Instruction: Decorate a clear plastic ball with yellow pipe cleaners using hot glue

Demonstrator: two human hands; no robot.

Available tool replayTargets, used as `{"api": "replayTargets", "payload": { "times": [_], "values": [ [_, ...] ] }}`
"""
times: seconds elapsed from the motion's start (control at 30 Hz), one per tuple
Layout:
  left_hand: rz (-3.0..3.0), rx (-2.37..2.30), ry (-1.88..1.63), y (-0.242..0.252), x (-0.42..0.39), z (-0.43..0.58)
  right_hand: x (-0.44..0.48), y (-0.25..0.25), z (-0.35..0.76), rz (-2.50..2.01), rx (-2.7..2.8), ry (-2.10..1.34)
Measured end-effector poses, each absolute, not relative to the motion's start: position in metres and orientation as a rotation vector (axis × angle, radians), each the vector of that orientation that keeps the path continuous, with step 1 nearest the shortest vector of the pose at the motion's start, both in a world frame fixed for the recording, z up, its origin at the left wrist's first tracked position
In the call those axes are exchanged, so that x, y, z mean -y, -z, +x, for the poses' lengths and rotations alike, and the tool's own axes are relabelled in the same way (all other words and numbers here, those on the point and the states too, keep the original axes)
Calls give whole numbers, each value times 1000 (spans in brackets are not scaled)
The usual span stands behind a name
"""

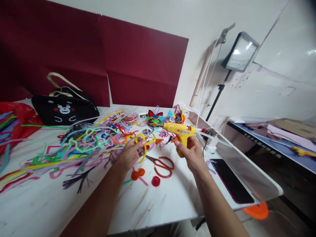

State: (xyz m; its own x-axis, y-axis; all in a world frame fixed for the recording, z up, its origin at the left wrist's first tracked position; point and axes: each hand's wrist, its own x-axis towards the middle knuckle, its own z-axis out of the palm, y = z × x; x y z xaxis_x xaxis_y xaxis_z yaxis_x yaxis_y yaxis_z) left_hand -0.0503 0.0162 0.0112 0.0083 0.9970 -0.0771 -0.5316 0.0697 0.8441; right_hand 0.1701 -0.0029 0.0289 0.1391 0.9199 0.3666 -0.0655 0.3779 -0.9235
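My right hand (191, 151) is wrapped round the handle of a yellow hot glue gun (179, 130), whose nozzle points left. In my left hand (132, 151) I pinch a bent yellow pipe cleaner (144, 151) between thumb and fingers. Scissors with orange-red handles (164, 167) lie on the table between my hands, blades toward the left. Closer to me are orange pipe cleaner coils (135, 175) and a red coil (155, 181). Beyond the glue gun stand small colourful pipe cleaner figures (155, 121), one with red butterfly-like wings.
Loose pipe cleaners (84, 144) cover the table's left side. A black bag (65, 110) and a red plastic bag (19, 121) stand behind them. A phone (232, 181) lies near the right edge, beside a low rim (247, 164). A lamp (240, 52) stands at right.
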Motion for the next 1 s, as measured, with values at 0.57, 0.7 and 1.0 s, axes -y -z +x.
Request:
{"api": "replayTargets", "payload": {
  "times": [0.57,0.7,1.0],
  "values": [
    [944,-957,-1288,-16,-13,-52,18,-6,160,-1013,1411,-982],
    [946,-949,-1290,-16,-13,-51,22,-4,160,-1012,1409,-945],
    [970,-972,-1309,-16,-12,-49,25,-3,161,-975,1419,-1003]
  ]
}}
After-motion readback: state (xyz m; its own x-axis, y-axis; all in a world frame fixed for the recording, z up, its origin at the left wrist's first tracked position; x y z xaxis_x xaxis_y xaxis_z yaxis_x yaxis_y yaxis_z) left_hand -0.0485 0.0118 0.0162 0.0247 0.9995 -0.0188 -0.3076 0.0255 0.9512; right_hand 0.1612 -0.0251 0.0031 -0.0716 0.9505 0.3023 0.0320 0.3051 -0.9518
